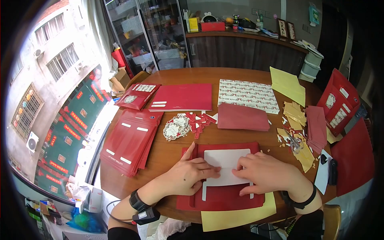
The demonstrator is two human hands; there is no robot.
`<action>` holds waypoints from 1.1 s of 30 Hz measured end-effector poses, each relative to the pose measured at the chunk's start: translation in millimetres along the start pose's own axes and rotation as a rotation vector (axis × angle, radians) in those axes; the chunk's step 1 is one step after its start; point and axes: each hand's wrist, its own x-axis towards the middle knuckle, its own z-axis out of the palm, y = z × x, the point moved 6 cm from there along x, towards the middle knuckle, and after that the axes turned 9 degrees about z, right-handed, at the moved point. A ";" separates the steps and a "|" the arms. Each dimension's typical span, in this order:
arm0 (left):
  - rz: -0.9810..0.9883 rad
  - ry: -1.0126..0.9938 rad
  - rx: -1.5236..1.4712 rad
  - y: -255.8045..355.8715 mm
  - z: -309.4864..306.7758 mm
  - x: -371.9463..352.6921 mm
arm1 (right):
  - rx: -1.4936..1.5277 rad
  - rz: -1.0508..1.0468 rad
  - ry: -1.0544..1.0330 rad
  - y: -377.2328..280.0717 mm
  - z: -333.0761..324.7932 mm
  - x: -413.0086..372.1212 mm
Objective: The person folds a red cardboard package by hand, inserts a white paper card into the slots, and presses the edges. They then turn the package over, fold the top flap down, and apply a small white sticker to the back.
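A white rectangular sheet [227, 159] lies on a dark red folder [236, 200] at the table's near side. My left hand [194, 174] rests at the sheet's left part, one finger stretched up over the folder's left fold and the other fingertips on the sheet. Pressing on the right part with bent, spread fingers is my right hand [262, 172]. Its lowest digit reaches down beside a narrow white strip. Another white strip [204, 191] runs below the sheet at the left. Under the folder, a yellow sheet [240, 216] sticks out toward me.
Stacked red folders [130, 140] lie left. Beyond my hands are cut-out stickers [177, 127], red tags [198, 123], red envelopes [243, 117] and a patterned sheet [246, 94]. Scissors [296, 145] lie among paper scraps at right, near an upright red folder [340, 102].
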 end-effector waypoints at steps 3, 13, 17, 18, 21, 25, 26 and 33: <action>0.015 -0.002 0.033 1.1 3.5 -0.9 | -0.008 0.016 -0.002 -1.0 4.5 5.7; 0.027 0.018 0.062 3.0 6.0 0.9 | 0.021 0.037 0.096 6.1 10.2 15.5; 0.026 0.029 0.070 3.7 4.5 1.6 | -0.038 0.039 0.083 6.3 13.1 18.9; 0.022 0.026 0.071 3.6 3.9 2.0 | -0.062 0.029 0.063 5.9 14.7 19.4; 0.010 0.018 0.068 4.0 4.2 2.7 | -0.105 0.087 0.095 5.2 12.8 18.9; -0.017 0.008 0.057 2.2 4.1 2.4 | -0.176 0.168 0.083 12.4 5.3 11.3; -0.017 0.006 0.057 2.2 4.0 2.0 | -0.169 0.209 0.046 17.8 5.4 9.4; -0.042 0.001 0.027 -3.4 4.6 -1.3 | -0.098 0.383 -0.041 41.4 0.8 2.0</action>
